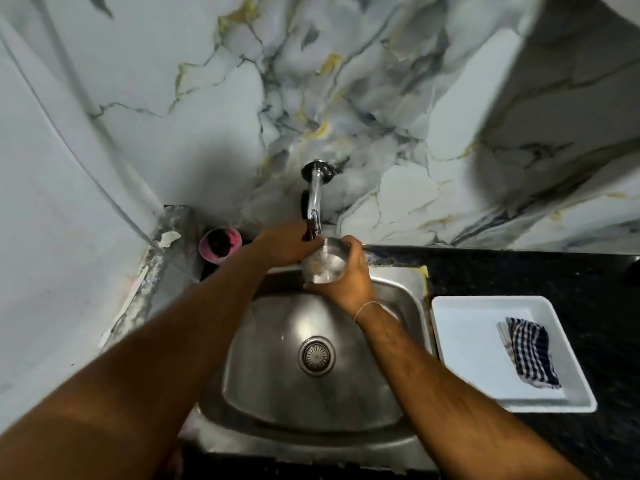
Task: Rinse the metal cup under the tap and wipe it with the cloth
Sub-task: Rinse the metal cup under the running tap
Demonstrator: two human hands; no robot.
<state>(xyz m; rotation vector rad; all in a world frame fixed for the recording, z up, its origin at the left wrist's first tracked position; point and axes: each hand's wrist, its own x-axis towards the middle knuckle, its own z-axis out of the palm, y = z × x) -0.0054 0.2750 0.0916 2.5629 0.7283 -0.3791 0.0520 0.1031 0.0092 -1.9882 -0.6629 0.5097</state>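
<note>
We are seeing the sink [408, 292] basin lying open around the drain [316, 356], giving the widest free room. At the far side, the tap [314, 202] is jutting out from the marble wall [398, 116], with the left hand [287, 242], the right hand [346, 282] and the metal cup [323, 263] crowding the space beneath it. Both forearms are crossing the basin. On the right, the white tray [467, 341] holding the cloth [530, 351] is taking up bench [519, 271]. At far left, a pink cup [219, 244] is filling the corner.
</note>
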